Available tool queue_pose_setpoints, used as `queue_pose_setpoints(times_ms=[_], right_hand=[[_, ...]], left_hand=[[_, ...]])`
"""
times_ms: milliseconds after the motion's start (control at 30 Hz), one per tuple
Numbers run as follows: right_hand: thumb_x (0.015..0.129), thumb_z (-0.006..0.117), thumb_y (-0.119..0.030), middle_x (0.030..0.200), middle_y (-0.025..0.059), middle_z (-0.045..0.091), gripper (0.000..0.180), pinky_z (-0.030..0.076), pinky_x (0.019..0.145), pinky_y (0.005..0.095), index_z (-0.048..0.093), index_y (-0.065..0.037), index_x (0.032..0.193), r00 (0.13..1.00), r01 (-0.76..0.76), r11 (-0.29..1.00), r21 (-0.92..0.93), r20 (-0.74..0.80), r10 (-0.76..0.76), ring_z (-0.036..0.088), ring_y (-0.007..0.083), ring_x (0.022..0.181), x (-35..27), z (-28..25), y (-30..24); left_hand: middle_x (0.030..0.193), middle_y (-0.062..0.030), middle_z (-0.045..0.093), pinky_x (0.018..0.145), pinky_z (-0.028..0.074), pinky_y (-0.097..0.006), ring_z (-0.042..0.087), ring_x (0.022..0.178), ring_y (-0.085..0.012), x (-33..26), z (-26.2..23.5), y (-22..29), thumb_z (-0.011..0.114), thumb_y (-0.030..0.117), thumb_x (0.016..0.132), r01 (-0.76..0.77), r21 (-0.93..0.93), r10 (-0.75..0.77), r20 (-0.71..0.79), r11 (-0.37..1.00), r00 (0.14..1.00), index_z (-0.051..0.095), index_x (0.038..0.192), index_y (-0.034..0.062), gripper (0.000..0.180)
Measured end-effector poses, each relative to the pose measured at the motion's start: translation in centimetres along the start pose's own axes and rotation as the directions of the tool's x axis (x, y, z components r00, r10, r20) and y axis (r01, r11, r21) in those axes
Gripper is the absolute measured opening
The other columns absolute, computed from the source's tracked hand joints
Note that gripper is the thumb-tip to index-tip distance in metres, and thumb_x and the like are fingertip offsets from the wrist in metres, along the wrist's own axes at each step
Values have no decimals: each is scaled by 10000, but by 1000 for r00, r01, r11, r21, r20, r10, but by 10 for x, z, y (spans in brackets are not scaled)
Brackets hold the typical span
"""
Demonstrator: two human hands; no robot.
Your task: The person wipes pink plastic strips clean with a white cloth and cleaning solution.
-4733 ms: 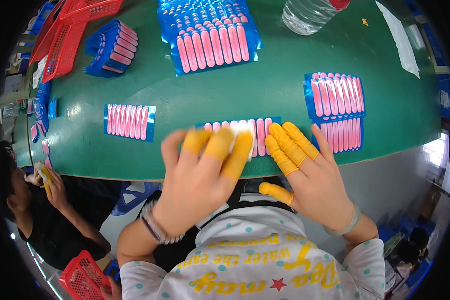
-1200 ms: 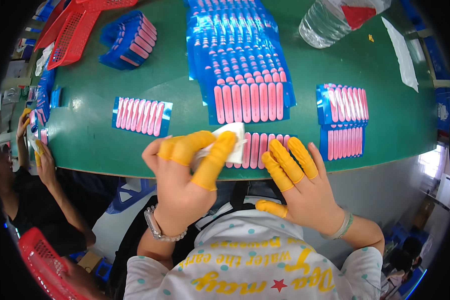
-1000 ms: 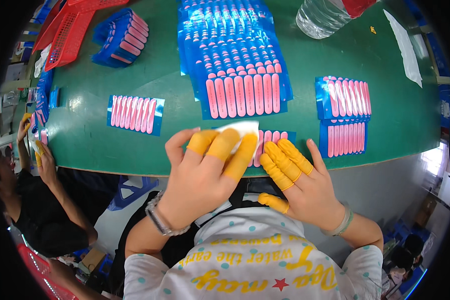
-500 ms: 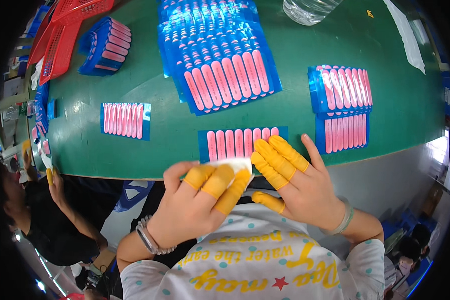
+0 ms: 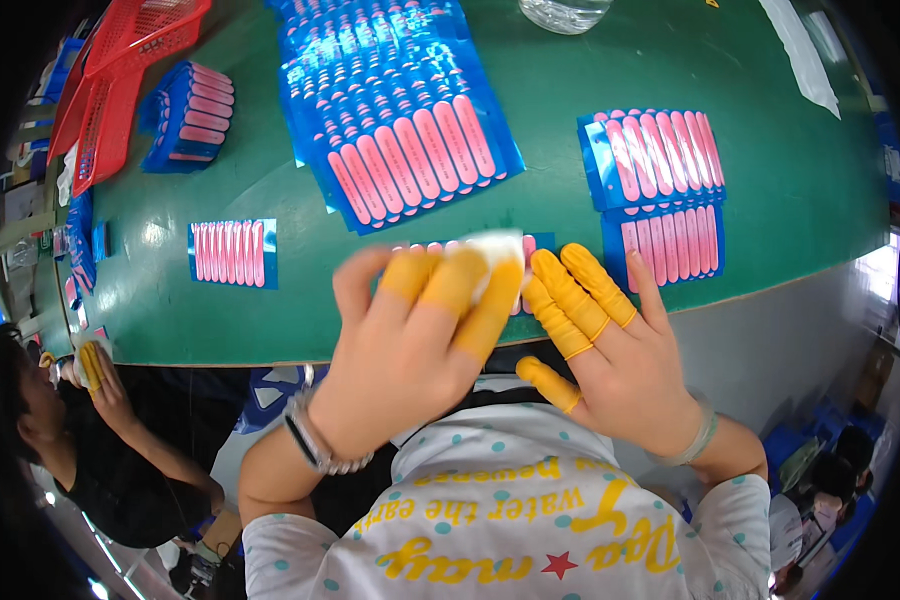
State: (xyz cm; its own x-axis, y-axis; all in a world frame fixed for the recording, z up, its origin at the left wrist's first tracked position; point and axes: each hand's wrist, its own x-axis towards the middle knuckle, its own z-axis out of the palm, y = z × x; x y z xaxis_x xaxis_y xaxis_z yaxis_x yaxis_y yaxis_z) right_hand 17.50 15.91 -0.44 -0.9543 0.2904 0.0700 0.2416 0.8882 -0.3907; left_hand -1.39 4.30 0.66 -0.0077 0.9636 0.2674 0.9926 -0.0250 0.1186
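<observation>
A pink-striped sheet [image 5: 530, 243] lies partly beneath the left hand [image 5: 402, 345] (gripping white cloth [image 5: 503, 244]) and the flattened right hand [image 5: 632, 365].

Two hands, the left hand [image 5: 400, 350] and the right hand [image 5: 630, 365], wore seven visible yellow finger cots [image 5: 549, 385] — three and four respectively. There was one white cloth [image 5: 505, 243] and one strip sheet [image 5: 544, 242] beneath them. Around lay one separate blue-and-pink sheet [image 5: 232, 253], one curved bundle [image 5: 192, 115], one fanned stack [image 5: 410, 150] — its layers uncountable — one two-row pile [image 5: 660, 165], at least two red baskets [image 5: 105, 125] and one clear container [image 5: 564, 12].
</observation>
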Motion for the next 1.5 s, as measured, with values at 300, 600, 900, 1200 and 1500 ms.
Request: queue_pose_setpoints(times_ms=[300,600,900,1200,1500], right_hand=[[851,725,-392,1436,83,572,596,200,1191,593,623,-49,1328,1000,-3,999,-49,-5,3,466,294,1397,-4,-9,12],[788,760,-337,1396,94,600,554,209,1166,657,674,-7,1225,997,-55,993,-103,-57,49,494,297,1371,-2,-6,0],[763,789,-336,1442,84,562,672,180,1186,625,604,-52,1343,999,-33,998,-53,24,35,443,307,1412,1,-14,4],[770,789,-330,1364,1,624,570,289,1019,406,668,-127,1288,994,-27,997,-78,-112,18,576,217,1226,0,-15,6],[712,682,-116,1169,81,684,367,521,837,375,761,-82,1068,967,224,970,-98,-102,-234,636,260,1007,-4,-36,17]], left_hand=[[1118,-34,631,913,338,-435,572,964,-225,-24,-11,15,710,135,675,-40,-131,52,83,991,995,767,1082,108,412],[1143,-62,598,935,339,-460,552,1016,-264,12,4,16,678,140,736,-49,32,47,68,998,997,739,1114,91,386],[1122,-32,620,979,352,-465,562,1034,-208,-20,-22,24,715,160,787,-23,-275,87,222,961,971,756,1092,104,313],[1016,-103,637,894,419,-438,536,977,-318,-53,-46,-13,649,-21,718,338,-201,-331,65,920,941,753,1039,87,354],[1038,-134,633,815,468,-353,571,960,-289,-63,-17,-28,659,-59,777,364,-434,-439,-83,824,895,720,1090,26,330]])
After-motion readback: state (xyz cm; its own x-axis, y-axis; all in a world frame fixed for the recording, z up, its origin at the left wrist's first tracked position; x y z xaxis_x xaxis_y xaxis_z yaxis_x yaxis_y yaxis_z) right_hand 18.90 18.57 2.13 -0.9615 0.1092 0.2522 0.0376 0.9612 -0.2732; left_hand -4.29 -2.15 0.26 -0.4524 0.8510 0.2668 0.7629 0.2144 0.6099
